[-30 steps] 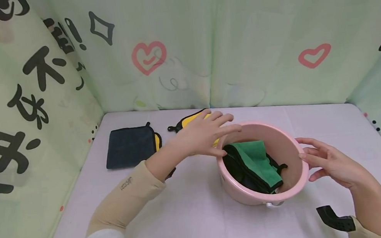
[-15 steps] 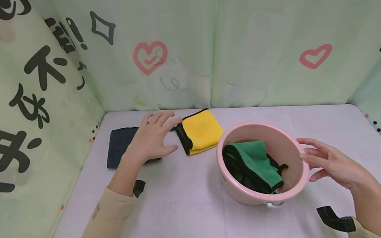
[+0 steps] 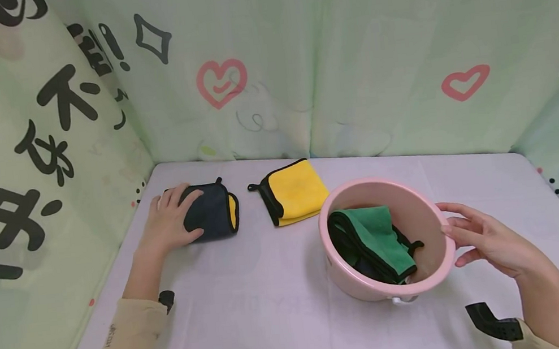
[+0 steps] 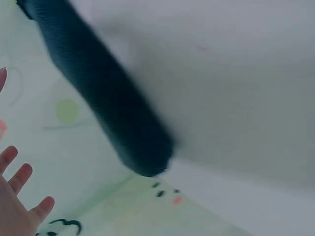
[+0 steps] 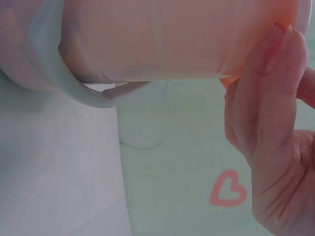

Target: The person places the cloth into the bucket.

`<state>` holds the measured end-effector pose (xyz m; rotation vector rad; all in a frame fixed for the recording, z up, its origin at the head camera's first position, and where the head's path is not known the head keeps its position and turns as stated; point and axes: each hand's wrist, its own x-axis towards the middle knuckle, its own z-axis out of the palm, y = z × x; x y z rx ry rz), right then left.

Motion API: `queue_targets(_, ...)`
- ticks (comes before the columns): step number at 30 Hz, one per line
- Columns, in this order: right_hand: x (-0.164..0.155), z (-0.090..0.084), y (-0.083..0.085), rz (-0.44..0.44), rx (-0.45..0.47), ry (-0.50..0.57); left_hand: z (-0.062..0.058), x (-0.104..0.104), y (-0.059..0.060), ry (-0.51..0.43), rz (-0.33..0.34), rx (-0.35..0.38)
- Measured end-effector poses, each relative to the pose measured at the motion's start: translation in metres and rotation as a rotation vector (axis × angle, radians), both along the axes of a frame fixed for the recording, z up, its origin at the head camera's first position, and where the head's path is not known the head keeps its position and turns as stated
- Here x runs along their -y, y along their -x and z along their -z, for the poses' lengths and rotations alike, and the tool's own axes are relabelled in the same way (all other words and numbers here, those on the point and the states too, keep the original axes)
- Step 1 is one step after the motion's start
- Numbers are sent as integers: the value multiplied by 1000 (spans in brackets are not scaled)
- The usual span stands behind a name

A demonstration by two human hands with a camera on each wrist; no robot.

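Note:
My left hand (image 3: 168, 218) is over the left part of a folded navy cloth (image 3: 214, 215) with a yellow inside, its fingers spread. In the left wrist view the spread fingers (image 4: 20, 178) appear apart from the dark cloth (image 4: 101, 88). At the right, my right hand (image 3: 486, 239) pinches the rim of a pink bucket (image 3: 350, 286) between thumb and fingers. The right wrist view shows fingertips (image 5: 283, 54) against the bucket's outer wall (image 5: 192, 39). Inside the bucket lies a folded green cloth (image 3: 380, 238) with black edging, over darker fabric.
A folded yellow cloth (image 3: 299, 191) with black trim lies between the navy cloth and the bucket. The bucket's pale handle (image 5: 74, 83) hangs at its side. Printed curtains (image 3: 375, 62) enclose the white-covered table (image 3: 272, 300) at the back and sides.
My left hand has moved left from the bucket's rim, past the yellow cloth, to the navy cloth. The right hand has stayed on the bucket's rim.

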<state>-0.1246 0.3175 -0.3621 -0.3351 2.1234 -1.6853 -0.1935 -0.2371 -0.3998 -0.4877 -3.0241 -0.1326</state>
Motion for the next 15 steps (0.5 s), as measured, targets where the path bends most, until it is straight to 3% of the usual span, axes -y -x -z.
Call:
queue_targets(6,0,0,0,5,0,-19,17,19,0,-10,-41,86)
queue_targets(15,0,0,-1,16,-11,-27,30,30,3,-26,-97,207)
